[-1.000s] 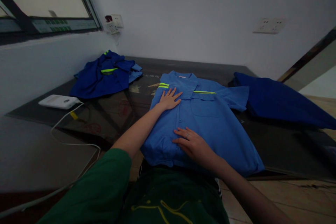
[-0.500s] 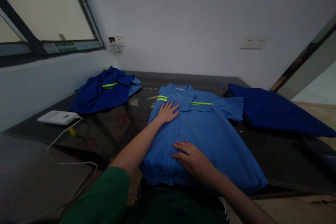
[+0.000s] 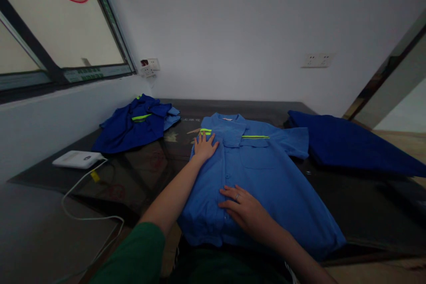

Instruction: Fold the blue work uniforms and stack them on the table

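A light blue short-sleeved shirt (image 3: pixel 266 186) lies front up on the dark table, its collar toward the wall and its hem at the near edge. Yellow-green stripes cross its chest. The right-hand sleeve is spread out, while no sleeve shows on the left side. My left hand (image 3: pixel 204 147) rests flat on the left chest, fingers spread, just below the stripe. Lower down, beside the button placket, my right hand (image 3: pixel 244 208) lies on the cloth with fingers stretched out and a ring on one of them.
Rumpled dark blue clothing (image 3: pixel 133 126) with a yellow-green stripe lies at the back left. In front of it sits a white power bank (image 3: pixel 76 159) with a white cable (image 3: pixel 89 218) trailing off the table (image 3: pixel 143 186). Folded dark blue cloth (image 3: pixel 349 142) occupies the right side. Wall sockets (image 3: pixel 317 60) are behind.
My left hand has slid slightly left across the shirt's chest, its fingers spreading wider. My right hand stays at about the same place on the shirt. The camera view has tilted up slightly.
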`<state>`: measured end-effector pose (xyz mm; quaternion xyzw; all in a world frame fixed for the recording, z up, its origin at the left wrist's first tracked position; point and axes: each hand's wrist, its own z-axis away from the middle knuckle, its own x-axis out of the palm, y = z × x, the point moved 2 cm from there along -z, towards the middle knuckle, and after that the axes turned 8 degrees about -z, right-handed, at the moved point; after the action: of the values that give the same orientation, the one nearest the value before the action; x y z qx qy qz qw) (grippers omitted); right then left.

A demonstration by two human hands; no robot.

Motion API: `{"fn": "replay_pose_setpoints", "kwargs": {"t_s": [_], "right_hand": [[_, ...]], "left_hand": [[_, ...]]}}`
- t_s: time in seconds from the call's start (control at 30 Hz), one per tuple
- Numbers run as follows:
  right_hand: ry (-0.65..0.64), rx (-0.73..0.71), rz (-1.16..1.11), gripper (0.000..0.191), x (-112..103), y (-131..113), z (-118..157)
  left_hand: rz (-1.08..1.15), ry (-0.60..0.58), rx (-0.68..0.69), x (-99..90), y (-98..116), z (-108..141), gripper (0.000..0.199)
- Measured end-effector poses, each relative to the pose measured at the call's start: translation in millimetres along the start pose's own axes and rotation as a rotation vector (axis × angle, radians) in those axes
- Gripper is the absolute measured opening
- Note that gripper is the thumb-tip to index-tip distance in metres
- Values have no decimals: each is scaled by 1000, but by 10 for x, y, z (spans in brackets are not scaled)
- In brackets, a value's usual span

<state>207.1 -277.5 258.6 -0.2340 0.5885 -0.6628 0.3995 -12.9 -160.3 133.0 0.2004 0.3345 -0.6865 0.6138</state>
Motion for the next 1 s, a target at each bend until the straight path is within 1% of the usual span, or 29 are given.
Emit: {"fn": "replay_pose_setpoints", "kwargs": {"t_s": [0.1,0.23,0.3,0.37,0.47,0.5,0.57,0.67,0.77,0.83,1.0], "right_hand": [[-13,9,-13,32,-14,-9,0],[-3,20,-21,31,-14,-11,7],[7,22,-23,31,-11,-10,12],[15,25,-25,30,-10,-10,17],[27,29,-35,29,-13,-8,26],[32,29,-41,28,-15,-7,29],[41,26,-52,28,-19,-2,35],[44,26,-69,29,-26,5,42],[37,31,-79,29,-30,9,43],[34,34,-79,28,-34,8,41],[37,33,-83,29,-49,-7,39]], "left_hand": [[12,-55,0,43,2,-30,68],[13,-82,-2,67,3,-51,70],[12,-73,-6,54,3,-53,69],[16,0,10,7,11,-51,63],[73,162,108,-114,46,-31,48],[106,193,137,-154,60,-20,43],[160,207,174,-215,89,5,37],[170,156,270,-247,154,46,36],[123,75,395,-213,227,77,38],[87,36,425,-175,259,85,40],[59,-26,442,-86,307,90,47]]}}
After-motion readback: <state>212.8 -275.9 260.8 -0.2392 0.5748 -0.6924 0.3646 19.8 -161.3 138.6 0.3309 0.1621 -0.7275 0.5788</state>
